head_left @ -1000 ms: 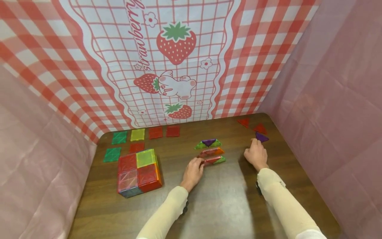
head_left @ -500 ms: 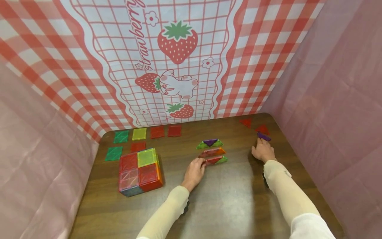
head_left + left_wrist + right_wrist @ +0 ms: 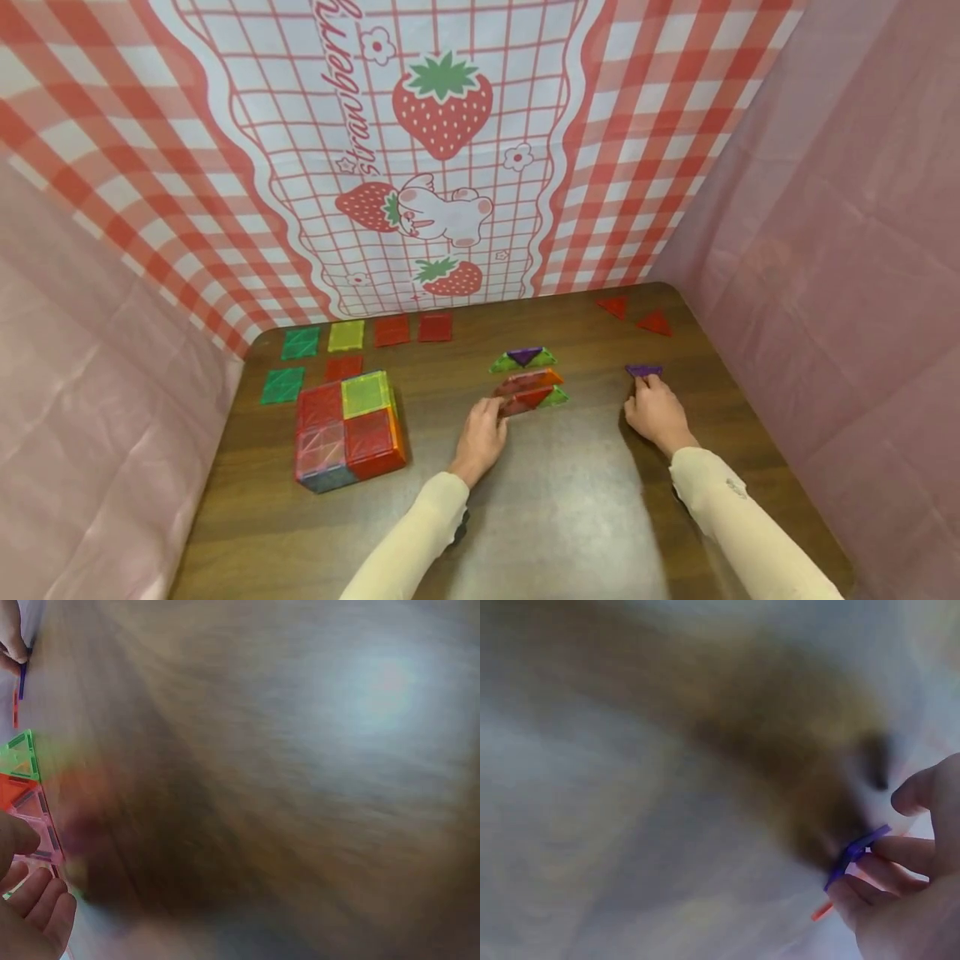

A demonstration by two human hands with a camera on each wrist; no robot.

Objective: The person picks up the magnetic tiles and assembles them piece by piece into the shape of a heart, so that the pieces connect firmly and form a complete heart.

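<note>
My left hand pinches the left end of the front row of upright triangular magnetic tiles, at the pink tile. A red tile and a green tile continue that row. Close behind stand an orange-and-pink row and a green row with a purple triangle in its middle. Over at the right, my right hand holds a purple triangular magnetic tile between thumb and fingers, tipped up off flat.
Two red triangles lie at the back right. A box of coloured square tiles stands at the left. Loose green, yellow and red squares lie behind it, near the strawberry-print cloth.
The purple triangle was lying near the red triangles; my right hand has tipped it up and drawn it toward me and leftward. My left hand has shifted slightly left at the front row.
</note>
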